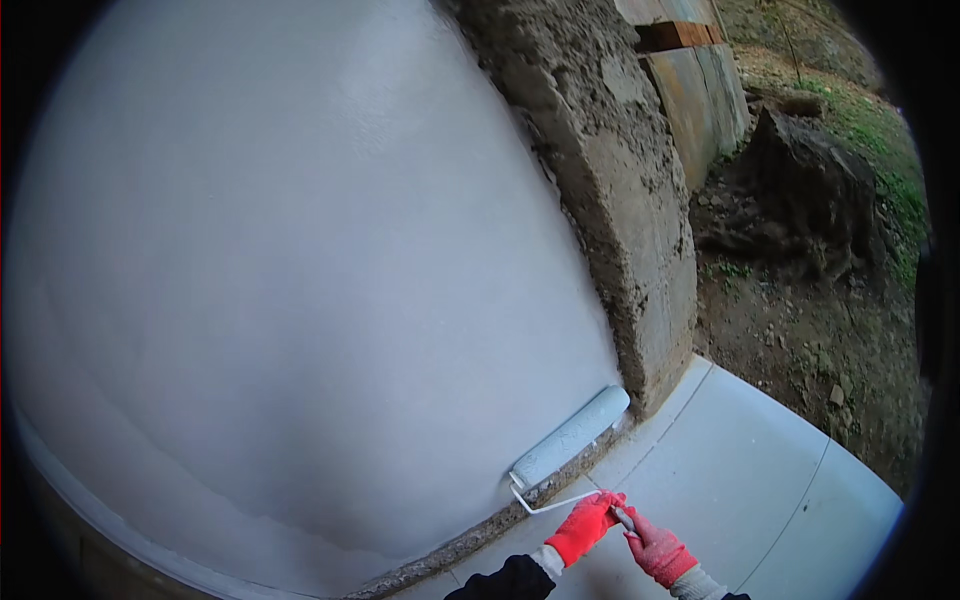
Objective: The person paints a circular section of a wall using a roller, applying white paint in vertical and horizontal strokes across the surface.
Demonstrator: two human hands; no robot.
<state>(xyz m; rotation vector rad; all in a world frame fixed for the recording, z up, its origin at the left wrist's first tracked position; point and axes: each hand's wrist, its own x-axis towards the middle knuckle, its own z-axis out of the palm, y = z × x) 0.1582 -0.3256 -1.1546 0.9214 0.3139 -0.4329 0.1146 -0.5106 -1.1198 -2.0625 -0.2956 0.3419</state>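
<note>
A paint roller with a pale, paint-wetted sleeve lies against the bottom edge of a white-coated wall, close to its corner with the rough concrete edge. Its white wire frame bends back to a grey handle. My left hand, in a red glove, grips the front of the handle where the wire enters. Just behind it, my right hand, in a red glove dusted pale, closes around the same handle. The fingers partly hide the handle.
A rough concrete wall end rises at the right of the coated surface. Pale floor tiles lie below it. Beyond are bare soil, a dark mound, grass, leaning panels and a red brick.
</note>
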